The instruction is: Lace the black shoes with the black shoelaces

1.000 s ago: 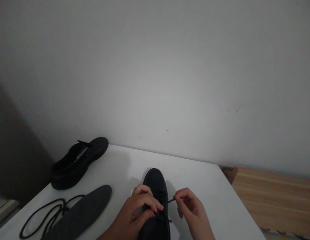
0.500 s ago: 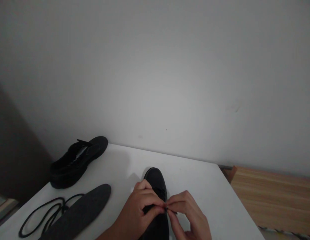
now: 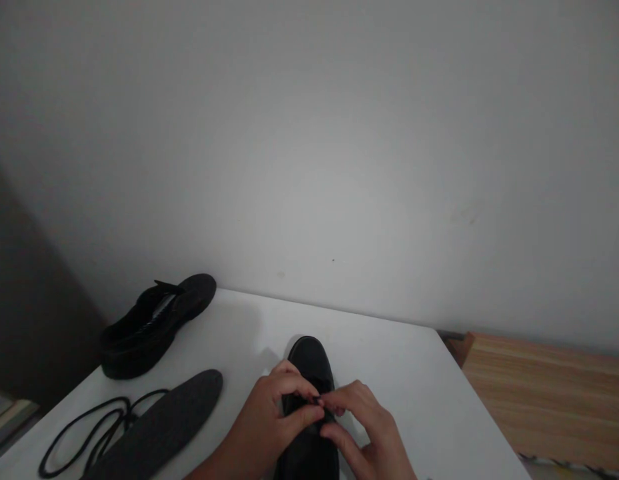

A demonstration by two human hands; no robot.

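A black shoe (image 3: 312, 357) lies at the bottom middle on the white table, toe pointing away from me. Over its lacing area, my left hand (image 3: 284, 410) comes in from the left, thumb and forefinger pinched on a thin dark shoelace (image 3: 317, 400). From the right, my right hand (image 3: 362, 427) meets it there, its thumb and fingers curled around the dark lace at the shoe's edge. Both hands' fingertips almost touch. Much of the lace and the shoe's opening is hidden by the fingers.
Another black shoe (image 3: 144, 333) stands at the table's left back edge. Nearer me lie a dark grey insole (image 3: 164, 427) and a looped black lace (image 3: 64, 427), partly under it. A pale wall (image 3: 334, 167) rises behind the white table (image 3: 389, 353). Wooden boards (image 3: 544, 393) are at right.
My right hand has shifted slightly left and over the shoe, its thumb lower and farther from the forefinger. The lace end that stuck out to the right no longer shows there. My left hand stays pinched.
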